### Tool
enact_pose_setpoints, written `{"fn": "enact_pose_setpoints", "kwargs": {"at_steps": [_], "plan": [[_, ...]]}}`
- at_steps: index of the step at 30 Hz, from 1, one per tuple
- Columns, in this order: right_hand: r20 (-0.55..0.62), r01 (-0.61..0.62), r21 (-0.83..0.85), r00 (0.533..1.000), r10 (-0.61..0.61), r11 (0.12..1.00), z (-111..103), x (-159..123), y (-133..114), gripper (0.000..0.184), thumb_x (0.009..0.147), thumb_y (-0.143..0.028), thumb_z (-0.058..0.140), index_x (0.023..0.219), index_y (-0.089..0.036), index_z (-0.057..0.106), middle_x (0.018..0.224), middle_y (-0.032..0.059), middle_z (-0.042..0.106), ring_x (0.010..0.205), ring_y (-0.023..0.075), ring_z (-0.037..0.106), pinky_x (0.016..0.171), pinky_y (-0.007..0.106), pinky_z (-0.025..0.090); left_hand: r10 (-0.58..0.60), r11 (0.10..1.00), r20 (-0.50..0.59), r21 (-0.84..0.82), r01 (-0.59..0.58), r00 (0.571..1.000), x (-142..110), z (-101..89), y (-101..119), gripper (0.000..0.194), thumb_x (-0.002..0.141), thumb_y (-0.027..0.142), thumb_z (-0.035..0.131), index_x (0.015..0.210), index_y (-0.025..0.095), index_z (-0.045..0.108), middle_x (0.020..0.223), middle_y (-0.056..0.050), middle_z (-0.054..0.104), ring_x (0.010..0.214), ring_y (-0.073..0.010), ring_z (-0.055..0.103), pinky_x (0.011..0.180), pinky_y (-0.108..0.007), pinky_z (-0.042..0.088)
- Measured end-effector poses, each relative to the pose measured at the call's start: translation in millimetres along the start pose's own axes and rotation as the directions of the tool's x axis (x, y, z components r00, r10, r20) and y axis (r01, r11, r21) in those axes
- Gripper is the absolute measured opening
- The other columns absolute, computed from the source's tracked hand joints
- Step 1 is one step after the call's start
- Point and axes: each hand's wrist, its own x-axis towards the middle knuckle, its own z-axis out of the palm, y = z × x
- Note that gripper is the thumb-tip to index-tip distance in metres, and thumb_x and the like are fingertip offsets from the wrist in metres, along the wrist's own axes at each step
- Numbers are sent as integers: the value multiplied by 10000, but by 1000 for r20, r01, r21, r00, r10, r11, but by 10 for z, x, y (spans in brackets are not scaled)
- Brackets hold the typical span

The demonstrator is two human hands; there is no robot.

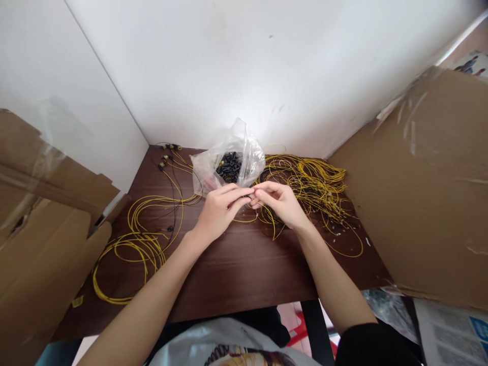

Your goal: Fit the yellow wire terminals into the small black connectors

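My left hand and my right hand meet over the middle of the dark brown table, fingertips pinched together. Between them is a small dark piece with thin wire, mostly covered by the fingers. Just behind the hands stands an open clear plastic bag with many small black parts inside. A tangled heap of thin yellow and black wires lies right beside my right hand. On the left, coiled yellow wires run back to several black connector ends.
The brown table ends against a white wall at the back. Cardboard sheets stand on the left and the right. Small white bits lie scattered near the wire heap. A yellow scrap is at the left front.
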Motion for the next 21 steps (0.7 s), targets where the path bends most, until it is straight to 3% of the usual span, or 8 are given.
{"fn": "enact_pose_setpoints", "kwargs": {"at_steps": [4, 8, 13, 17, 21], "plan": [[79, -166, 173, 985, 154, 971, 61, -2, 50, 254, 702, -358, 760, 838, -158, 683, 665, 7, 651, 525, 78, 564, 477, 203, 468, -46, 999, -9, 10, 46, 999, -18, 23, -7, 275, 862, 242, 587, 1120, 205, 673, 856, -40, 690, 688, -124, 575, 705, -252, 456], [42, -183, 214, 983, 178, 960, 38, 17, 70, 222, 685, -327, 777, 768, -147, 677, 612, -14, 606, 458, 32, 448, 396, 156, 319, -180, 981, -19, -78, 178, 983, -14, 31, -22, 352, 821, 279, 639, 1166, 211, 642, 860, -40, 697, 630, -117, 557, 642, -246, 458], [-32, -139, 282, 988, 154, 949, 54, 51, 73, 248, 660, -343, 791, 762, -154, 666, 595, -25, 585, 473, 36, 444, 417, 165, 312, -329, 917, -19, -246, 315, 944, 13, 17, -33, 218, 792, 329, 662, 939, 174, 704, 849, -56, 707, 736, -153, 624, 672, -253, 475], [-58, -116, 310, 988, 140, 944, 88, 59, 68, 248, 659, -335, 794, 767, -152, 666, 606, -21, 597, 488, 41, 464, 441, 173, 348, -334, 921, -40, -227, 317, 942, 26, -1, -42, 159, 797, 312, 650, 827, 171, 715, 786, -41, 702, 704, -149, 609, 650, -250, 460], [-10, -161, 338, 985, 175, 927, 97, 48, 56, 248, 659, -322, 799, 796, -155, 676, 647, -5, 626, 525, 54, 515, 476, 183, 401, -296, 941, -64, -190, 279, 953, 20, 2, -59, 129, 803, 270, 640, 810, 162, 711, 774, -40, 693, 712, -152, 610, 662, -259, 459]]}}
